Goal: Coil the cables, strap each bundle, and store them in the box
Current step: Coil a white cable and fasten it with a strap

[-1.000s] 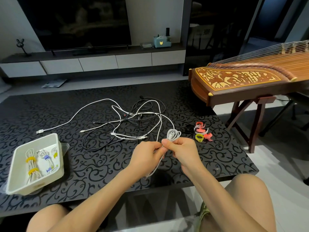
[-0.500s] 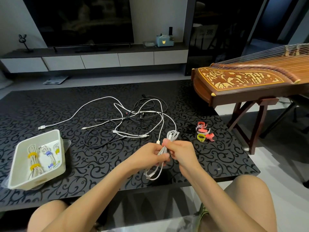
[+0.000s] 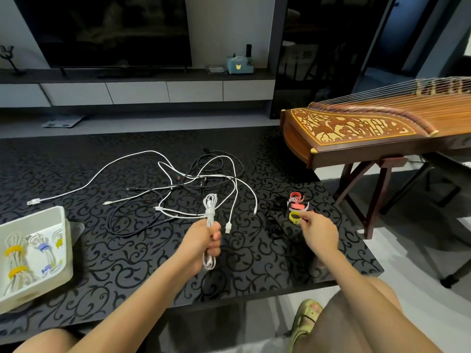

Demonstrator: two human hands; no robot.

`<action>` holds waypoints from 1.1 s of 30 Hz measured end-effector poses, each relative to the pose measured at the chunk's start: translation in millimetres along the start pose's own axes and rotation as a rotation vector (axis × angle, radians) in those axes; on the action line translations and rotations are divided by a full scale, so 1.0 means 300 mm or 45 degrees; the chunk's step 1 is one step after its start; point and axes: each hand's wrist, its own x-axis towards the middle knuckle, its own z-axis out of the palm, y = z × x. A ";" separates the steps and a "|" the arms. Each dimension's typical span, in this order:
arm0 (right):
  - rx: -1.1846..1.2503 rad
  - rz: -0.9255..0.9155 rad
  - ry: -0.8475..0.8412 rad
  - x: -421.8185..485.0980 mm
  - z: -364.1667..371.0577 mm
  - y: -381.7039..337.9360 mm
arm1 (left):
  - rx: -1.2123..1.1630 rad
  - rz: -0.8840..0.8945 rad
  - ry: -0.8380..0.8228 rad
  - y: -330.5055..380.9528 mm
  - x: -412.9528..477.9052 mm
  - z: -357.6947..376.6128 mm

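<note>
I see the glossy black table (image 3: 127,263), scroll-patterned, with the white plastic box (image 3: 66,240) on it, cut off by the frame's left edge. Strapped bundles (image 3: 15,261) in yellow and purple bands lie inside the box. Right of the box sprawls a tangle of thin white and black cables (image 3: 193,179). Further right of the box, the left hand (image 3: 201,243) curls its fingers round the middle of the coiled white cable (image 3: 210,212), with loops poking out above and below the fist. Farthest from the box, the right hand (image 3: 318,230) pinches the yellow loop strap (image 3: 295,217) between thumb and forefinger, just beside the red straps (image 3: 297,201). Dark shapes near them are hard to make out.
</note>
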 end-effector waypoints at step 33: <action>1.130 -0.408 -0.541 -0.297 -0.214 -0.304 | 0.869 0.702 -0.066 0.029 -0.170 0.112</action>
